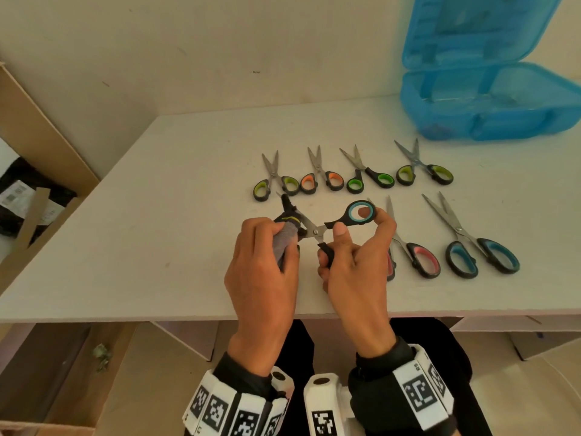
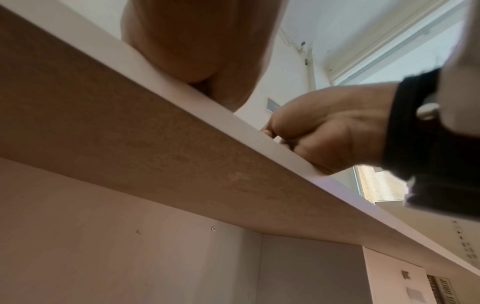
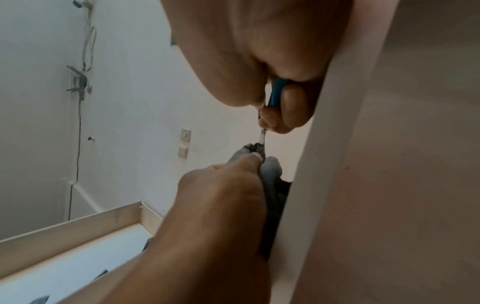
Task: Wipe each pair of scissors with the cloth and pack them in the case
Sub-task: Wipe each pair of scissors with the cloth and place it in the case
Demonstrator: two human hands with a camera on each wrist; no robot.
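From the head view, your left hand (image 1: 261, 256) is curled round a grey cloth (image 1: 284, 237), which wraps a blade of the teal-handled scissors (image 1: 317, 229) held open above the bench (image 1: 157, 215). Your right hand (image 1: 355, 262) grips the handles, one finger poking through the upper ring. Four small pairs lie in a row further back, three with green handles (image 1: 355, 184) and one orange (image 1: 319, 180). To your right lie a pink-handled pair (image 1: 421, 256), partly hidden by that hand, and a large blue-handled pair (image 1: 481, 253). The blue case (image 1: 490, 111) stands open at the far right corner of the bench.

From the left wrist, the bench edge (image 2: 182, 131) hides most of the work; only the heel of each hand shows above it.

From the right wrist, your right-hand fingers (image 3: 293, 107) close on a blue handle, and your left hand pinches the cloth round the blade just beside the bench edge.
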